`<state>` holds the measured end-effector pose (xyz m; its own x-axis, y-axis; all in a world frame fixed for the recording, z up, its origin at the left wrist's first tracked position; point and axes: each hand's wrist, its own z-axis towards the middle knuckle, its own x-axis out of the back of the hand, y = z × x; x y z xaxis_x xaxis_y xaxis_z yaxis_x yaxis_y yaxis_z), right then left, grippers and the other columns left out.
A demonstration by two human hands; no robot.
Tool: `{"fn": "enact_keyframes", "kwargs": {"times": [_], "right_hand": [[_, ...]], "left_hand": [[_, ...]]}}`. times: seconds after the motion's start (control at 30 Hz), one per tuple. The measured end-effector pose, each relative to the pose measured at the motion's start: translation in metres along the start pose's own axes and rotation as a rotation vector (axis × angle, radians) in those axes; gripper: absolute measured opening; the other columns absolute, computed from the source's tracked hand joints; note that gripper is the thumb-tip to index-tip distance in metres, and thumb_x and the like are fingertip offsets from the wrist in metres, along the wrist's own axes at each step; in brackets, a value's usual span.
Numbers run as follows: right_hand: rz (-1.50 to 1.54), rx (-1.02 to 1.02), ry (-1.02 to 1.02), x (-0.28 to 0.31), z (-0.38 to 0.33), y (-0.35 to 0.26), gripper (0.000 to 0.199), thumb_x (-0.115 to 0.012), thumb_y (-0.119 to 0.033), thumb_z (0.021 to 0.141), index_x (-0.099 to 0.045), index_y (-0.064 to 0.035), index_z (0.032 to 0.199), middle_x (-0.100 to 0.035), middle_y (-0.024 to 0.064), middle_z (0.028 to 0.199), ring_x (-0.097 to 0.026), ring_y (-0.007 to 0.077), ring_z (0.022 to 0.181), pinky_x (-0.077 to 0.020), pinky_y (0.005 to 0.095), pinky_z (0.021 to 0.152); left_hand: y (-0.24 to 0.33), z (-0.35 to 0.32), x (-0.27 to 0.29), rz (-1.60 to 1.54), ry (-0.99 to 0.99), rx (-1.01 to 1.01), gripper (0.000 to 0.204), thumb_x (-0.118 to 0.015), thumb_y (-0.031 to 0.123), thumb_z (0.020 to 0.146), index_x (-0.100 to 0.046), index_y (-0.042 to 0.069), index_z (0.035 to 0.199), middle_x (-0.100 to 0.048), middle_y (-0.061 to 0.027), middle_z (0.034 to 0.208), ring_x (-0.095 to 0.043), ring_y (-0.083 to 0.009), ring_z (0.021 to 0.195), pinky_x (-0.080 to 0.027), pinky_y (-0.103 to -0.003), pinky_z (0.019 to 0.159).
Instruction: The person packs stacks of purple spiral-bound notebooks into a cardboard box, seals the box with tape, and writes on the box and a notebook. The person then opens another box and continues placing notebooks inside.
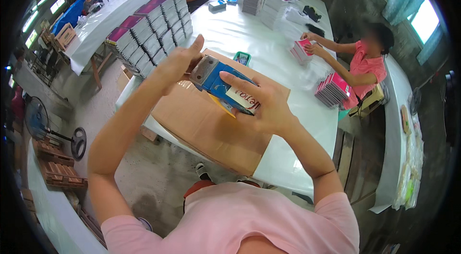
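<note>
My right hand (269, 102) grips a blue block with a white label (225, 85), its thumb and fingers on either side. The block's far-left end is grey with a toothed edge, and something yellow shows beneath it. Whether it is one box or a stack of small notebooks I cannot tell. My left hand (175, 69) is beside the toothed end, thumb stretched up and away. Its other fingers are partly hidden by the block; no separate thing shows in it. Under both hands lies a flat sheet of brown cardboard (192, 127) on the white-topped table (211, 28).
Stacks of spiral-bound notebooks with purple covers (149, 26) stand at the table's left. A green basket (242, 58) sits beyond the cardboard. At right, a person in pink handles pink notebooks (301, 51) beside another stack (332, 90). A second person works at the far end.
</note>
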<state>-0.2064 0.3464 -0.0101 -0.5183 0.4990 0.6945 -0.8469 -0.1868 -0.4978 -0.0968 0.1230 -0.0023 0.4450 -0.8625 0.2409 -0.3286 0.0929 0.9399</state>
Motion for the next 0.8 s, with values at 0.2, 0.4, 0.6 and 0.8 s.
{"fn": "enact_keyframes", "kwargs": {"times": [0.2, 0.4, 0.6, 0.8], "right_hand": [[-0.009, -0.007, 0.021, 0.0, -0.011, 0.005, 0.072, -0.068, -0.013, 0.063, -0.05, -0.0252, 0.131, -0.057, 0.0145, 0.083, -0.055, 0.0283, 0.07, -0.0465, 0.0362, 0.067], [0.059, -0.054, -0.051, 0.011, 0.017, 0.001, 0.07, -0.07, -0.011, 0.064, -0.051, -0.0194, 0.131, -0.062, 0.017, 0.089, -0.061, 0.0282, 0.075, -0.0492, 0.0335, 0.073], [0.007, -0.177, -0.267, 0.027, 0.037, 0.004, 0.054, -0.065, -0.027, 0.068, -0.058, -0.0129, 0.12, -0.067, 0.0133, 0.092, -0.064, 0.0302, 0.079, -0.0512, 0.037, 0.072], [-0.19, -0.215, -0.618, -0.006, 0.111, 0.01, 0.05, -0.065, -0.039, 0.068, -0.066, -0.0116, 0.111, -0.068, 0.0136, 0.093, -0.065, 0.0251, 0.08, -0.0517, 0.0322, 0.069]], "left_hand": [[0.015, -0.02, 0.003, -0.575, -0.189, 0.107, 0.041, -0.054, 0.04, 0.089, -0.063, 0.001, 0.095, -0.063, -0.0074, 0.088, -0.059, -0.0155, 0.073, -0.049, -0.029, 0.062], [-0.023, 0.031, 0.045, -0.214, -0.075, -0.073, 0.018, -0.063, 0.013, 0.085, -0.065, 0.003, 0.1, -0.064, -0.0041, 0.09, -0.06, -0.0109, 0.08, -0.048, -0.026, 0.07], [-0.059, 0.078, 0.127, -0.064, 0.117, 0.054, 0.013, -0.062, 0.014, 0.082, -0.064, 0.009, 0.094, -0.06, 0.0004, 0.079, -0.054, -0.0089, 0.073, -0.04, -0.024, 0.063], [-0.11, 0.142, 0.104, 0.616, 0.316, 0.154, 0.031, -0.051, 0.019, 0.079, -0.061, -0.007, 0.092, -0.062, -0.0232, 0.082, -0.061, -0.0346, 0.072, -0.047, -0.044, 0.056]]}}
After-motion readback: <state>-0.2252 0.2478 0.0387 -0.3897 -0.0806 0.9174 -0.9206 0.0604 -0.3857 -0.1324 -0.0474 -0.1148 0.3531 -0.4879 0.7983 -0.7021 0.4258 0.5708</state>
